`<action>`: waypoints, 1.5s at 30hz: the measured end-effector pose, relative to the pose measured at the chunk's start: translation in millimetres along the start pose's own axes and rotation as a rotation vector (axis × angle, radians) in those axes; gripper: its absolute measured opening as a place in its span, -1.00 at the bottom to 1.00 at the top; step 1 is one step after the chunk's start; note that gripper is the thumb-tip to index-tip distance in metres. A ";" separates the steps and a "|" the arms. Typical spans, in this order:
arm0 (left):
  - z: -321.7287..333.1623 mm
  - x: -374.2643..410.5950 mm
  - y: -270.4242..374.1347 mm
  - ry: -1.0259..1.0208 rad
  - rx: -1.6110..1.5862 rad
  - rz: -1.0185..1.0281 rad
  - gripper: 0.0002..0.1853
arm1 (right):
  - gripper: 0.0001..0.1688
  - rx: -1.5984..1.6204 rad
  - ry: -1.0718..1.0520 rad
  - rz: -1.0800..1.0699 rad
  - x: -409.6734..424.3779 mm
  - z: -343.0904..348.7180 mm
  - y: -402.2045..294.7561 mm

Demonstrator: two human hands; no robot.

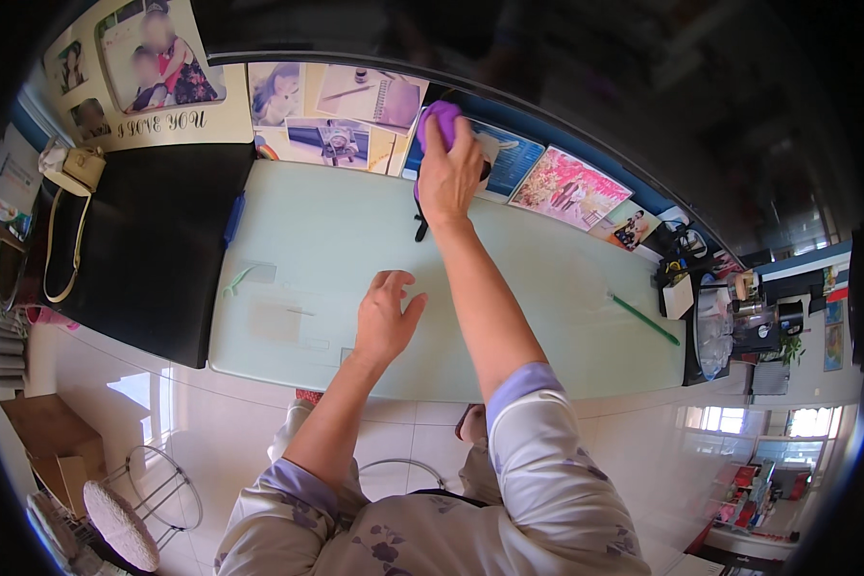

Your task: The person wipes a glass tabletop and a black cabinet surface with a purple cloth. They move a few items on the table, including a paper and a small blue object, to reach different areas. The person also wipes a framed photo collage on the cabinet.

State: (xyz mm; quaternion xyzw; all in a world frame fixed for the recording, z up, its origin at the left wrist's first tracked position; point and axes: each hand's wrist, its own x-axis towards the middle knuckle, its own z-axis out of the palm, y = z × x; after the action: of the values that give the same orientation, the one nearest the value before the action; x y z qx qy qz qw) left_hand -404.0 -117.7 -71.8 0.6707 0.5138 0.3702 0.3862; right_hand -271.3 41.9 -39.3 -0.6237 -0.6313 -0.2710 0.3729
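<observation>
My right hand reaches to the back edge of a pale glass-topped table. Its fingers grip a bunched purple cloth in front of the lower edge of a large black screen. Behind that hand stand photo prints, partly hidden by it. A black strap or cord hangs beside the wrist. My left hand is over the middle of the table with its fingers loosely bent, holding nothing. A green dental floss pick lies on the left part of the tabletop, and a thin green stick on the right.
A black cabinet top adjoins the table at left, with a cream handbag on it. Photo prints line the back edge. A small white box and a tray of glasses stand at right. A round stool is at lower left.
</observation>
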 end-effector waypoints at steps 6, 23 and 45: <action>-6.0 0.8 3.7 -0.046 0.013 -0.032 -0.72 | -0.62 -0.056 -0.457 -0.339 -24.4 -16.3 26.6; -9.6 0.0 3.0 -0.024 -0.018 -0.032 -0.73 | -0.56 -0.004 -0.157 -0.230 12.9 -26.2 46.0; -5.1 1.6 2.3 -0.034 -0.032 -0.030 -0.73 | -0.68 -0.104 -0.362 -0.459 36.8 -29.9 35.6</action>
State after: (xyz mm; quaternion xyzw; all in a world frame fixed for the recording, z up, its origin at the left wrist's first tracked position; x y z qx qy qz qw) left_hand -407.3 -115.9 -67.4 0.6627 0.5112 0.3611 0.4112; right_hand -230.0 41.9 3.2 -0.5211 -0.7973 -0.2646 0.1508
